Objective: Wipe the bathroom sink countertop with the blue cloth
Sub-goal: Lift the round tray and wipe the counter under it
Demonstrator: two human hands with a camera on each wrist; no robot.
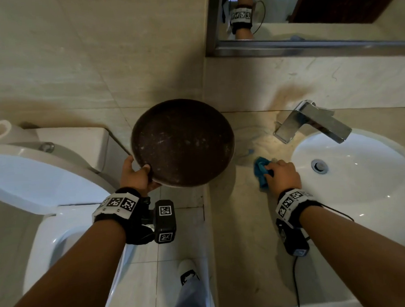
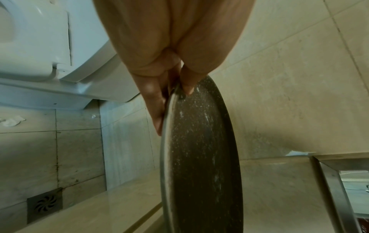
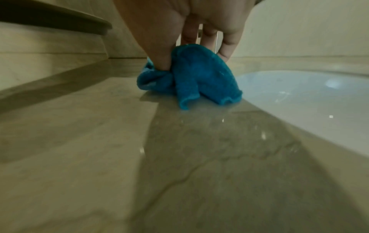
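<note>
Fingers [image 3: 159, 59] of the right hand [image 1: 282, 175] are curled into a bunched blue cloth [image 3: 191, 78], pinching it and pressing it down on the marble tabletop [image 1: 243, 209]. Its lower folds touch the stone, just beside the left rim of the white sink [image 1: 360, 181] and nearer the person than the chrome tap [image 1: 311, 122].

The left hand [image 1: 137, 177] grips a round dark tray [image 1: 182, 142] by its near edge: in the left wrist view the thumb [image 2: 187, 82] lies on the speckled inner face and the other fingers [image 2: 155, 110] run along the back of the rim. The tray is raised and tilted, its far part over the tabletop's left end and its near part over the floor gap beside the toilet [image 1: 47, 178].

A steel-framed mirror [image 1: 308, 44] hangs on the wall above the tap.
</note>
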